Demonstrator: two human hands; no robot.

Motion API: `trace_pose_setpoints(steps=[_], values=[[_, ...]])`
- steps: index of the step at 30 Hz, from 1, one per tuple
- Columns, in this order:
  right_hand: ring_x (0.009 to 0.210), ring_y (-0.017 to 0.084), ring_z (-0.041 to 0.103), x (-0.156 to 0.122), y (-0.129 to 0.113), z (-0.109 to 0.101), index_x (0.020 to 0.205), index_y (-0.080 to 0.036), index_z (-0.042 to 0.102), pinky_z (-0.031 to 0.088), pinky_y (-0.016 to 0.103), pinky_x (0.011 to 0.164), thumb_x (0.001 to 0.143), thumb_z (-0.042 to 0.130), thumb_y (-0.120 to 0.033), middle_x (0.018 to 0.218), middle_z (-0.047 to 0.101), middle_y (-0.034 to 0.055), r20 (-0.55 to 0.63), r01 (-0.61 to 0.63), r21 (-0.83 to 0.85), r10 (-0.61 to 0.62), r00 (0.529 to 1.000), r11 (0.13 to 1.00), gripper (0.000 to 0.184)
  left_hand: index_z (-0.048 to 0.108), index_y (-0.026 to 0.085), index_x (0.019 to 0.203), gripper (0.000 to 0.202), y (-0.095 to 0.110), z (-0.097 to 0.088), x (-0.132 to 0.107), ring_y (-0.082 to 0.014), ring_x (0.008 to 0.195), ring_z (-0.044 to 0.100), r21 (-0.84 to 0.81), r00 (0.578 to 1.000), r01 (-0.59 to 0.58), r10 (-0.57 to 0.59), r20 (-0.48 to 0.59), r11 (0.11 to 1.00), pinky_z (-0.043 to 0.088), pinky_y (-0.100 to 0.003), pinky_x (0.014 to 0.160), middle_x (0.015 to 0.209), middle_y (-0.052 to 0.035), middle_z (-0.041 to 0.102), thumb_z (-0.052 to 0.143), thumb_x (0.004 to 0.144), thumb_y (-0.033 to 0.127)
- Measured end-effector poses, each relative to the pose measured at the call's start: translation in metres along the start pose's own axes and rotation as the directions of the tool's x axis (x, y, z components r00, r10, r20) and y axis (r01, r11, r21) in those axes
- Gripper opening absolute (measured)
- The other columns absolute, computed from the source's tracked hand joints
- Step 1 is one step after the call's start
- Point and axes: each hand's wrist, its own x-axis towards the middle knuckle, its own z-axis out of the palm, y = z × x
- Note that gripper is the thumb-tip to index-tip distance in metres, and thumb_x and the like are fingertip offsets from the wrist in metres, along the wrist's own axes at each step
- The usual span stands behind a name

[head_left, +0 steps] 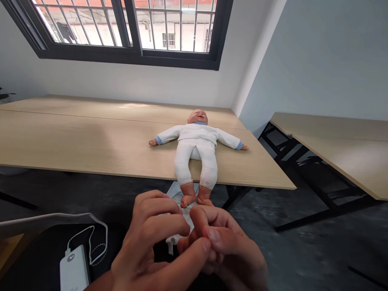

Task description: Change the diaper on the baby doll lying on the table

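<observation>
Left hand (148,238) and right hand (230,246) are closed on a white cloth (178,226), kept beside the feet of a baby doll (197,141) laid over the near edge of a wooden table (91,137)

Vinyl baby doll (197,117): peach-pink head, hands and feet. White long-sleeved knit doll suit (197,135): plain, unpatterned, with pale-blue collar and cuffs. Crumpled cloth (177,192) below the feet: white and pale blue. Rectangular plastic power bank (73,268): white, with grey round mark. Light wood-laminate bench (91,137): pale tan, fine linear grain. Floor (303,230): mottled charcoal. Barred window frame (130,56): black.
</observation>
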Motion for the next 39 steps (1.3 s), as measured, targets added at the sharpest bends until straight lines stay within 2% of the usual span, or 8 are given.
trace_pose_setpoints(steps=[6,9,12,14,25,28,33,39], values=[[0.053,0.003,0.031,0.002,0.002,-0.005,0.073,-0.013,0.048,0.029,0.010,0.051,0.094,0.062,-0.029,0.057,0.032,-0.0049,0.028,-0.003,0.034,0.002,1.000,0.999,0.030,0.062,0.021,0.072,0.019,0.002,0.007,0.002,-0.0105,0.070,0.054,-0.047,0.993,0.095,-0.098,-0.064,0.994,0.047,-0.034,0.079,0.071,0.0041,0.058,0.061,0.088,0.011],[0.052,0.003,0.031,0.002,0.003,-0.006,0.074,-0.013,0.049,0.030,0.011,0.051,0.093,0.062,-0.029,0.057,0.032,-0.0051,0.043,-0.015,0.049,0.013,0.999,0.999,0.028,0.063,0.021,0.077,0.017,-0.004,-0.004,0.010,-0.0093,0.069,0.056,-0.058,0.995,-0.007,0.013,0.098,0.998,0.048,-0.031,0.077,0.071,0.0051,0.060,0.061,0.085,0.006],[0.051,0.004,0.032,0.003,0.002,-0.005,0.073,-0.014,0.049,0.031,0.012,0.051,0.091,0.064,-0.030,0.057,0.032,-0.0051,0.024,-0.052,0.050,0.051,0.998,0.997,0.029,0.065,0.021,0.083,0.019,-0.011,-0.018,0.018,-0.0096,0.071,0.059,-0.053,0.938,-0.144,0.153,0.311,0.988,0.050,-0.029,0.075,0.073,0.0044,0.064,0.061,0.082,0.002],[0.051,0.004,0.033,0.004,0.001,-0.005,0.071,-0.015,0.047,0.031,0.012,0.051,0.089,0.066,-0.031,0.057,0.032,-0.0049,0.007,-0.062,0.031,0.061,0.998,0.998,0.031,0.065,0.020,0.084,0.019,-0.013,-0.023,0.021,-0.0105,0.073,0.060,-0.036,0.919,-0.169,0.171,0.356,0.985,0.052,-0.028,0.074,0.076,0.0025,0.065,0.061,0.082,0.002],[0.054,0.004,0.032,0.007,0.003,-0.009,0.074,-0.014,0.049,0.035,0.011,0.051,0.086,0.071,-0.037,0.062,0.037,-0.0032,-0.105,-0.079,0.014,0.080,0.991,0.997,0.034,0.063,0.016,0.071,0.022,-0.014,-0.007,0.023,-0.0102,0.071,0.056,-0.071,0.962,-0.105,0.119,0.244,0.992,0.054,-0.022,0.066,0.068,0.0009,0.060,0.060,0.090,0.009],[0.057,0.004,0.033,0.006,0.005,-0.010,0.081,-0.014,0.052,0.039,0.009,0.056,0.084,0.075,-0.038,0.066,0.038,-0.0031,-0.172,-0.087,0.043,0.094,0.981,0.995,0.033,0.062,0.017,0.074,0.020,-0.017,-0.006,0.019,-0.0102,0.073,0.057,-0.099,0.961,-0.066,0.090,0.262,0.993,0.054,-0.021,0.068,0.069,0.0011,0.062,0.059,0.092,0.009],[0.058,0.004,0.035,0.008,0.007,-0.015,0.078,-0.015,0.047,0.039,0.010,0.057,0.089,0.070,-0.040,0.066,0.036,-0.0036,-0.106,-0.051,0.023,0.054,0.993,0.998,0.035,0.062,0.016,0.087,0.008,-0.026,-0.001,0.012,-0.0095,0.074,0.058,-0.202,0.967,-0.040,0.089,0.240,0.978,0.053,-0.022,0.073,0.076,0.0014,0.063,0.061,0.092,0.010],[0.054,0.003,0.027,0.009,0.000,-0.010,0.075,-0.016,0.040,0.030,0.013,0.054,0.089,0.071,-0.043,0.063,0.029,-0.0056,-0.100,-0.016,-0.060,0.010,0.995,0.998,0.044,0.062,0.018,0.088,0.007,-0.031,0.006,0.005,-0.0108,0.070,0.057,-0.439,0.962,0.232,-0.140,0.233,0.868,0.052,-0.021,0.063,0.073,-0.0001,0.059,0.067,0.089,0.013]])
